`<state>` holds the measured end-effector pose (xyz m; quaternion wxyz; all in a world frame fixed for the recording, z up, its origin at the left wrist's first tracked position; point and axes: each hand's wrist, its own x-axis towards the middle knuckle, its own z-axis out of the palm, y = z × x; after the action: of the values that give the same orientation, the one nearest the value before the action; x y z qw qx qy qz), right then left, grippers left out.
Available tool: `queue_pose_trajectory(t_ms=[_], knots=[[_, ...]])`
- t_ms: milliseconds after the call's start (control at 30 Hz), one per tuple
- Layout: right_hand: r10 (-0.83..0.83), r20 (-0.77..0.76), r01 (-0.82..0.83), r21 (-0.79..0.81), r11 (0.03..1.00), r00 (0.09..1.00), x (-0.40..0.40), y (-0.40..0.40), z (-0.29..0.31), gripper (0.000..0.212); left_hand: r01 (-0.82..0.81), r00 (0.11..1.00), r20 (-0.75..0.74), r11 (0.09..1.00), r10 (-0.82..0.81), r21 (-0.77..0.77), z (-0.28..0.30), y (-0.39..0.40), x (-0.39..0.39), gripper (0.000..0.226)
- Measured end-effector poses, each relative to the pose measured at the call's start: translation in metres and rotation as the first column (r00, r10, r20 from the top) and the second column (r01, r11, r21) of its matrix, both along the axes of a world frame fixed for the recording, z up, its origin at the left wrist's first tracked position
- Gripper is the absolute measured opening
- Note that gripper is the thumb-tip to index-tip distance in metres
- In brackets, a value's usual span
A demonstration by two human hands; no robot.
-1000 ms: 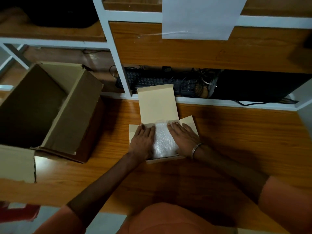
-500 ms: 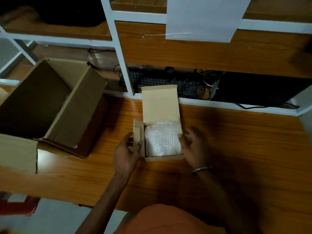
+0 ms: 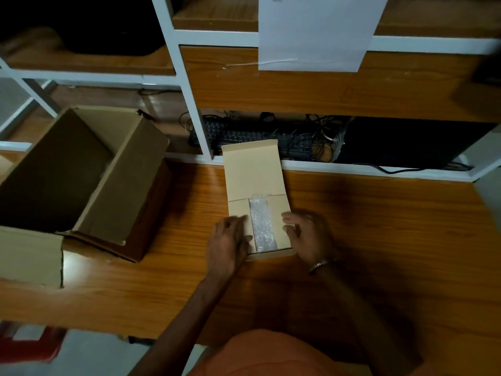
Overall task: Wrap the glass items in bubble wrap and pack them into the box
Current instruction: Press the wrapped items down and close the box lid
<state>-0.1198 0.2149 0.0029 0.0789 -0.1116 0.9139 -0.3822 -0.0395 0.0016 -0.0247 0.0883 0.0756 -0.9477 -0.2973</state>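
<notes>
Both hands are pressing flaps flat: left hand (image 3: 229, 240) and right hand (image 3: 309, 234) on the small box (image 3: 279, 213) sitting on the wooden desk (image 3: 379, 240); a big carton (image 3: 113, 185) is lying at nine o'clock, shelves (image 3: 189, 104) at twelve.

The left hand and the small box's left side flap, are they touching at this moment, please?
Touching. The head view shows the left hand with its fingers lying on the left side flap of the small box, no gap visible.

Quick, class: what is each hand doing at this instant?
Left hand: open, fingers pressing the small box's left side flap down.
Right hand: open, fingers on the right side flap.
</notes>
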Motion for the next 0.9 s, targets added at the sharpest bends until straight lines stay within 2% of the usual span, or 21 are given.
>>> queue_pose_trajectory(t_ms=[67, 133, 200, 267, 333, 400, 500, 633, 667, 733, 767, 800, 833, 900], knots=[[0.006, 0.033, -0.008, 0.066, 0.998, 0.999, -0.022, -0.002, 0.005, 0.045, -0.126, 0.991, 0.075, 0.968, 0.112, 0.218, -0.005, -0.005, -0.004, 0.080], [0.011, 0.070, -0.018, 0.102, 0.995, 0.998, -0.046, -0.006, 0.013, 0.066, -0.258, 0.958, 0.222, 0.882, 0.181, 0.394, -0.007, -0.011, -0.011, 0.101], [0.005, 0.151, -0.013, 0.049, 0.999, 0.988, -0.073, -0.010, 0.024, 0.090, -0.314, 0.934, 0.309, 0.821, 0.177, 0.476, -0.004, -0.015, -0.018, 0.103], [0.018, 0.269, -0.011, -0.027, 1.000, 0.963, -0.098, -0.015, 0.030, 0.100, -0.316, 0.933, 0.319, 0.801, 0.165, 0.509, 0.001, -0.017, -0.020, 0.094], [0.058, 0.433, 0.002, -0.137, 0.991, 0.900, -0.114, -0.020, 0.026, 0.088, -0.314, 0.937, 0.303, 0.798, 0.173, 0.514, 0.005, -0.019, -0.019, 0.088], [0.075, 0.516, 0.057, -0.234, 0.971, 0.853, -0.119, -0.026, 0.014, 0.072, -0.318, 0.938, 0.298, 0.787, 0.178, 0.529, 0.006, -0.019, -0.019, 0.086], [0.003, 0.444, 0.156, -0.320, 0.934, 0.896, -0.108, -0.030, -0.003, 0.060, -0.359, 0.928, 0.316, 0.696, 0.197, 0.622, 0.004, -0.020, -0.018, 0.069], [-0.032, 0.241, 0.109, -0.313, 0.944, 0.970, -0.075, -0.019, -0.006, 0.020, -0.425, 0.905, 0.354, 0.509, 0.235, 0.749, 0.021, -0.022, -0.010, 0.014], [-0.034, 0.203, 0.093, -0.287, 0.953, 0.979, -0.067, -0.015, -0.006, 0.013, -0.464, 0.886, 0.397, 0.450, 0.241, 0.763, 0.033, -0.024, -0.008, 0.018], [-0.015, 0.133, 0.045, -0.221, 0.974, 0.991, -0.054, -0.008, -0.005, 0.012, -0.516, 0.857, 0.480, 0.346, 0.190, 0.784, 0.049, -0.034, -0.005, 0.055], [-0.012, 0.106, 0.031, -0.183, 0.983, 0.994, -0.050, -0.004, -0.006, 0.015, -0.516, 0.856, 0.495, 0.336, 0.151, 0.788, 0.054, -0.041, -0.004, 0.066], [-0.007, 0.091, 0.022, -0.161, 0.987, 0.996, -0.045, -0.001, -0.006, 0.017, -0.503, 0.860, 0.499, 0.347, 0.110, 0.791, 0.058, -0.046, -0.003, 0.066], [0.000, 0.104, 0.015, -0.139, 0.990, 0.995, -0.043, 0.001, -0.006, 0.019, -0.473, 0.870, 0.488, 0.388, 0.067, 0.791, 0.061, -0.049, -0.002, 0.055], [0.008, 0.121, 0.007, -0.122, 0.993, 0.993, -0.040, 0.003, -0.001, 0.032, -0.388, 0.889, 0.458, 0.538, 0.003, 0.749, 0.058, -0.052, 0.002, 0.031]])
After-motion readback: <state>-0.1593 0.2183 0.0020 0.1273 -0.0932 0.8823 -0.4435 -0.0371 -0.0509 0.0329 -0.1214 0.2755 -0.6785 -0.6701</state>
